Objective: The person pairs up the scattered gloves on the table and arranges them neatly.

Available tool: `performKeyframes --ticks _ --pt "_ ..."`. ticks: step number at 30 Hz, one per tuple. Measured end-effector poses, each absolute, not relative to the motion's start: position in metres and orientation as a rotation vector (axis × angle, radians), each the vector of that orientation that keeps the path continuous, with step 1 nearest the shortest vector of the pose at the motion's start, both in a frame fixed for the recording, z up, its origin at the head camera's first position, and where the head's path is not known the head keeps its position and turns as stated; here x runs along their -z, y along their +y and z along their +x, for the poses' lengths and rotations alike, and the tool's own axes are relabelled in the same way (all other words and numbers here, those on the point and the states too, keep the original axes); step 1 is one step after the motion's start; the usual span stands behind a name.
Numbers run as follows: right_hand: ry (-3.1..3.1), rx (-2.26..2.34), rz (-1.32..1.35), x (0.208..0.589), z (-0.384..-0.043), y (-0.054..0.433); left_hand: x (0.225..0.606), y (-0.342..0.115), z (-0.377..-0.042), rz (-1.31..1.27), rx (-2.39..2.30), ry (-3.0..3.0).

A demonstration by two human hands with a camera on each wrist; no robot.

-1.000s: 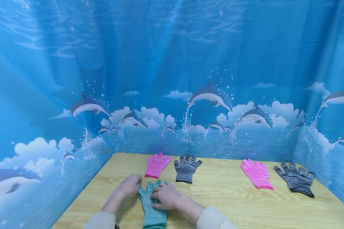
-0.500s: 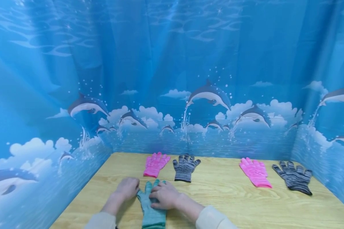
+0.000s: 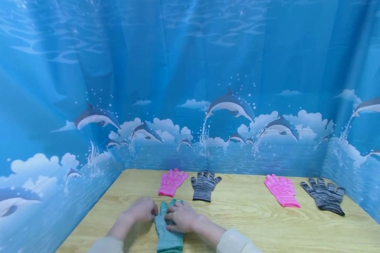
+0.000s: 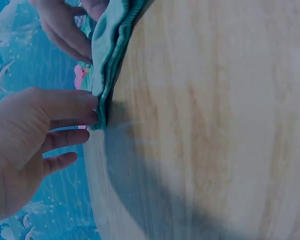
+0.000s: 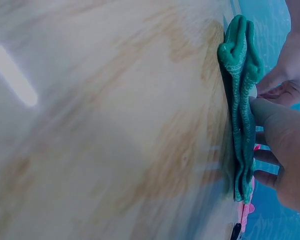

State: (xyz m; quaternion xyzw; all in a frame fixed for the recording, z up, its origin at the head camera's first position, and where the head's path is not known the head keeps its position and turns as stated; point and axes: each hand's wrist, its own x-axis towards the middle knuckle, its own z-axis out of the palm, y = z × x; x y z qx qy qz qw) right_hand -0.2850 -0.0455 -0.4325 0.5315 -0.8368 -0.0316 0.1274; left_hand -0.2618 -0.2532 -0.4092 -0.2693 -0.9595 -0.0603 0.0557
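A green knit glove [image 3: 169, 235] lies flat on the table at the front, its fingers pointing away from me and its cuff cut off by the lower edge of the head view. On its left side, my left hand [image 3: 141, 209] pinches the glove's edge near the thumb; the left wrist view shows thumb and forefinger at that edge, the other fingers loose. My right hand [image 3: 183, 216] rests on top of the glove with bent, spread fingers, pressing its palm and finger area. The right wrist view shows the layered cuff [image 5: 240, 65] end-on beneath that hand.
Farther back on the wooden table [image 3: 240, 225] lie a pink glove [image 3: 172, 182] and a grey-black striped glove [image 3: 205, 186]. To the right lie another pink glove [image 3: 282, 190] and another striped glove [image 3: 325, 196]. A blue dolphin-print curtain [image 3: 190, 70] encloses the back and sides.
My left hand has shifted slightly at the green glove's left edge, and the glove's thumb sticks out less than before. The right hand stays on the glove.
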Motion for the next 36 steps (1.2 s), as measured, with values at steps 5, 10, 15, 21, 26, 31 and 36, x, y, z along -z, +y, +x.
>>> performKeyframes --ticks 5,10,15,21,26,31,36 --pt "-2.458 0.087 1.559 0.433 -0.285 -0.046 0.411 -0.250 -0.257 -0.896 0.054 -2.867" --pt "-2.457 0.096 1.558 0.433 -0.285 -0.045 0.417 -0.249 -0.257 -0.942 -0.084 -2.773" --pt "-2.462 0.088 1.565 0.434 -0.285 -0.045 0.420 -0.248 -0.257 -0.927 -0.092 -2.757" --pt "-2.442 0.093 1.559 0.435 -0.286 -0.046 0.419 -0.250 -0.257 -0.966 -0.119 -2.675" --pt "-2.438 0.077 1.574 0.431 -0.286 -0.045 0.414 -0.252 -0.255 -0.975 -0.128 -2.676" --pt "-2.445 0.100 1.618 0.419 -0.274 -0.040 0.408 -0.248 -0.251 -0.841 -0.078 -2.798" --pt "-2.454 0.209 1.681 0.409 -0.251 -0.036 0.405 -0.242 -0.248 -0.769 -0.069 -2.878"
